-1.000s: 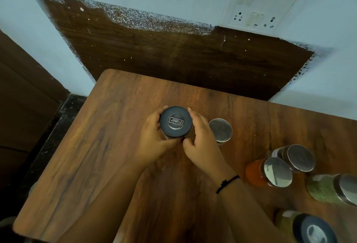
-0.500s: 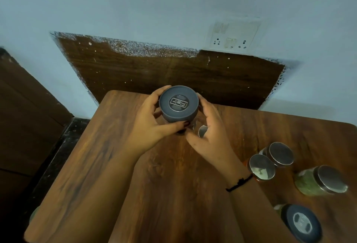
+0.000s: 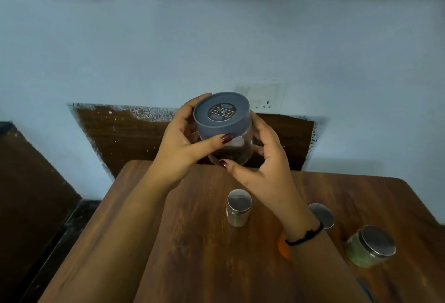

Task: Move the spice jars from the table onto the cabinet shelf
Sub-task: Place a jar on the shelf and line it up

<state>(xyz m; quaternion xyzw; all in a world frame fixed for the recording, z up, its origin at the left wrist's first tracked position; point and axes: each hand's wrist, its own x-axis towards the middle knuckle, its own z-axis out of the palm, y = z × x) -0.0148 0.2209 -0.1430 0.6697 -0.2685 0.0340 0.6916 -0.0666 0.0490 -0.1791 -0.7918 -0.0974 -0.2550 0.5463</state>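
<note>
A clear jar with a grey lid [image 3: 222, 113] and dark spice at its bottom is held up in the air above the far end of the wooden table [image 3: 197, 254]. My left hand [image 3: 179, 143] grips its left side, thumb across the front under the lid. My right hand [image 3: 262, 158] cups its right side and base. On the table stand a small steel-lidded jar [image 3: 238, 207], a green-filled jar [image 3: 369, 246], another steel lid [image 3: 322, 214] and an orange jar [image 3: 283, 246] partly hidden behind my right wrist. No cabinet shelf is in view.
A pale blue wall [image 3: 216, 37] rises behind the table, with a dark wooden panel [image 3: 125, 134] low on it and a switch plate [image 3: 262, 96] behind the held jar. A dark wooden surface [image 3: 26, 194] lies at the left, with a dark floor strip beside the table.
Both hands have lifted the grey-lidded jar off the table and raised it toward the wall. The view has tilted upward, showing more wall and less table.
</note>
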